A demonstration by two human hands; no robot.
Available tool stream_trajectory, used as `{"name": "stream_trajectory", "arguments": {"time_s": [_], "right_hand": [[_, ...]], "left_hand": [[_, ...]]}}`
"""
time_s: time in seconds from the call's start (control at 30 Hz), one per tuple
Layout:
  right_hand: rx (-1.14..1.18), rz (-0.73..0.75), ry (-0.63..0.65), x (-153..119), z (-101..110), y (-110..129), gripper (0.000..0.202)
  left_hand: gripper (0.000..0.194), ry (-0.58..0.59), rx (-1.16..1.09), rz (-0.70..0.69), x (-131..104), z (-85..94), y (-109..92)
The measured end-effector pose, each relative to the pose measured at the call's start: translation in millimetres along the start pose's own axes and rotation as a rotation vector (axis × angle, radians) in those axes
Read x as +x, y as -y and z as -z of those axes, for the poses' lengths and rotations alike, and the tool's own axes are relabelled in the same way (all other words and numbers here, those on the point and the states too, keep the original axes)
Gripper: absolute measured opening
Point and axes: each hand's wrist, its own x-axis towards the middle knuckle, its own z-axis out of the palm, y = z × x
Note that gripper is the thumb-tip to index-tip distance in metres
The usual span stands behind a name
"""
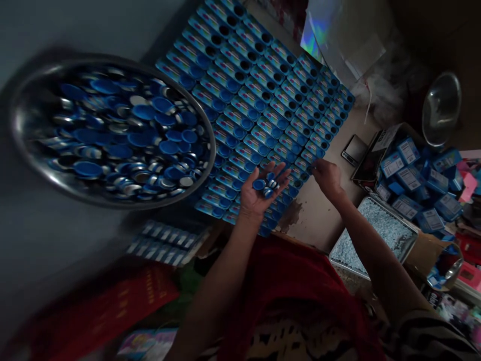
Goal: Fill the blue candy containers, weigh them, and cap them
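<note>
While the left hand [261, 193] lies palm up and loosely cupped over the near edge of the grid of blue packs [255, 108], it cradles a small heap of blue caps [265, 185] rather than gripping them; keep that palm level so nothing rolls off into the rows below. The right hand [326, 176] rests at the near right edge of the grid with its fingertips on a pack there, and whether it pinches a cap cannot be told, since the fingers curl down and hide their tips. Judged from this layout, the step in hand is seating caps one at a time into the round openings of the packs. For good work, take a single cap from the palm, turn its blue face up, set it squarely over one opening, and press straight down. Proceed along one row before starting the next (the packs lie edge to edge, so a sideways push may shift neighbours). Replenish from the steel bowl of caps [112, 130] at the far left. A tray of pale pellets [379, 233] sits near right, beside a box of blue cartons [409, 180].
</note>
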Motion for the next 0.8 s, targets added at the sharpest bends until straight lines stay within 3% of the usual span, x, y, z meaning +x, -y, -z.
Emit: {"name": "stream_trajectory", "arguments": {"time_s": [0.17,0.3,0.43,0.57,0.7,0.8], "right_hand": [[-0.179,-0.066,0.097,21.0,0.5,11.7,0.014],[-0.3,-0.152,0.229,42.7,7.8,14.8,0.022],[-0.312,-0.126,0.23,40.2,18.3,19.4,0.021],[-0.036,-0.025,0.106,3.2,11.2,30.2,0.014],[0.45,0.143,0.029,-36.0,-23.5,44.1,0.016],[0.608,0.139,-0.017,-51.3,-50.5,49.7,0.011]], "left_hand": [[0.046,0.112,-0.064,0.02,20.5,-2.0,2.9],[0.05,0.18,-0.106,0.031,34.2,1.0,3.3],[0.047,0.204,-0.104,0.016,41.8,5.8,3.6],[0.043,0.171,-0.077,-0.006,40.0,8.3,7.4],[0.04,0.111,-0.074,-0.036,33.8,6.1,18.6],[0.039,0.051,-0.091,-0.077,30.3,3.1,30.2]]}}
